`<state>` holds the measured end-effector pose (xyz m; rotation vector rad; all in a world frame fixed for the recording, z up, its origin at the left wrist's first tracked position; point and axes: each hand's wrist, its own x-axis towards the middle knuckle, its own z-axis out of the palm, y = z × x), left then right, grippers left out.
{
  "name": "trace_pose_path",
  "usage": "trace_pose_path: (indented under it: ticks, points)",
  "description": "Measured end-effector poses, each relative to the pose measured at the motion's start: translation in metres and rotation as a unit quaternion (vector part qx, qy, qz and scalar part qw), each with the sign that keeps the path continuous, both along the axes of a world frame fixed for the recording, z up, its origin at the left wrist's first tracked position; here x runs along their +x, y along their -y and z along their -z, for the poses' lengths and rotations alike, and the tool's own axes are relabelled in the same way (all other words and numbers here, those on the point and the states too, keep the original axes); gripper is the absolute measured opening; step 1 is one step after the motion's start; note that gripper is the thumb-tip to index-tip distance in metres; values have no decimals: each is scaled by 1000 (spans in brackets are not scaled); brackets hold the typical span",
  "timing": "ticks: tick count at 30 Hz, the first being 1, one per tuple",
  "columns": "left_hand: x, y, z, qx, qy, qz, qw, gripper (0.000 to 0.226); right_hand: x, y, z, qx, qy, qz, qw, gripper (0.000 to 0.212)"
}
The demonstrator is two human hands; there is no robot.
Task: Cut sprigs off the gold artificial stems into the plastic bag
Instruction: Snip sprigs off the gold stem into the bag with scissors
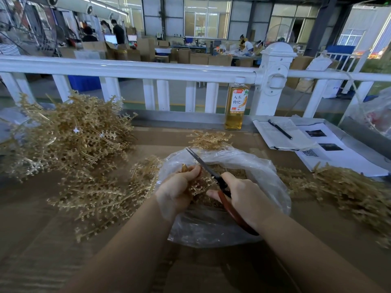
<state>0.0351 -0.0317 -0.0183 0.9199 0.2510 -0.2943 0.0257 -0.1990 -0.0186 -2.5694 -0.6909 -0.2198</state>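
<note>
Closest in, both hands are working right over the open plastic bag (264,172). The left hand (179,191) is curled round a gold stem (197,185), pinching it near the top, while the right hand (243,195) grips the red-handled scissors (211,172), blades close together and pointing away over the bag. There's already a decent layer of cut sprigs (230,173) in the bag, so it's well underway. Nowhere near done though, I'd say: a loose batch of stems (101,197) just left of the bag, more on the right (349,193), and a big uncut pile (69,132) further back left. Beyond that, a tea bottle (236,104) by the white railing (148,69).
</note>
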Motion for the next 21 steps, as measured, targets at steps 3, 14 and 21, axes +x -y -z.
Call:
trace_pose_path:
  ticks: [3, 14, 21]
  points:
    - [1, 0, 1, 2, 0, -13, 1000, 13, 1, 1, 2, -1, 6, 4, 1000, 41]
    - [-1, 4, 11, 77, 55, -31, 995, 45, 5, 5, -3, 184, -31, 44, 981, 25]
    - [-5, -3, 10, 32, 101, -10, 994, 57, 12, 1, -7, 272, -68, 72, 957, 16]
